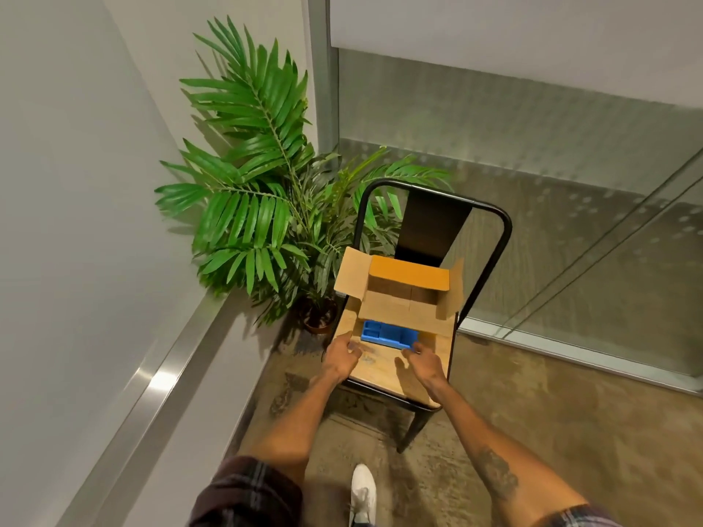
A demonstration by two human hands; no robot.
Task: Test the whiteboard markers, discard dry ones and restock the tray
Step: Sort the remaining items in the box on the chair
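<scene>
A blue plastic tray (388,333) with several compartments lies on the wooden seat of a chair (384,368), right in front of an open cardboard box (403,298). My left hand (341,357) is at the tray's left end and my right hand (427,362) at its right front corner. The fingers of both are loosely bent, with the right fingertips just reaching the tray. Neither hand visibly grips it. No markers show in the tray or the box, and the box interior looks bare.
The black metal chair back (433,222) rises behind the box. A potted palm (266,192) stands in the corner to the left, its pot (318,317) beside the seat. A white wall is on the left, a glass partition (570,222) on the right, and my white shoe (363,492) on the carpet.
</scene>
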